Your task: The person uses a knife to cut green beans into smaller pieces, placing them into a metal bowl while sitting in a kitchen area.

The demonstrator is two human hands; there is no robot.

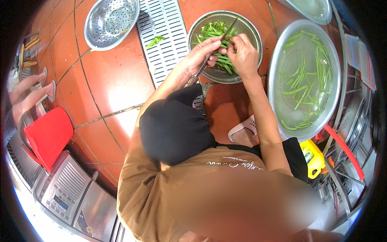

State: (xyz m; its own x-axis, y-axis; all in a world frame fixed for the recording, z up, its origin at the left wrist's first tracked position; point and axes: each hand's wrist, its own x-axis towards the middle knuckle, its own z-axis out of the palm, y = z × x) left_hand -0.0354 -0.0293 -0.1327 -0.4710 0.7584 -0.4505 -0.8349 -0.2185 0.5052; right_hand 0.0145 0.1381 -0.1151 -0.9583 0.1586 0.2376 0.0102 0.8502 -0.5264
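My left hand (pixel 204 53) grips a knife (pixel 229 28), its dark blade slanting up and to the right, its handle end near my wrist. Close on the right, my right hand (pixel 245 56) has its fingers bent together by the blade. Whether a bean sits between those fingertips is hidden. Both hands are above a round mesh strainer (pixel 256 39) on the floor. Cut green beans (pixel 225 62) lie in it under my hands, with leafy green bits towards its far side.
At right stands a large metal basin (pixel 273 75) of water with long green beans (pixel 299 90). A perforated metal colander (pixel 113 21) sits at upper left, beside a slotted drain grate (pixel 164 22) bearing a leaf (pixel 155 42). A yellow jug (pixel 313 158) and a red chair (pixel 50 136) flank me. Another person's legs (pixel 33 90) show far left.
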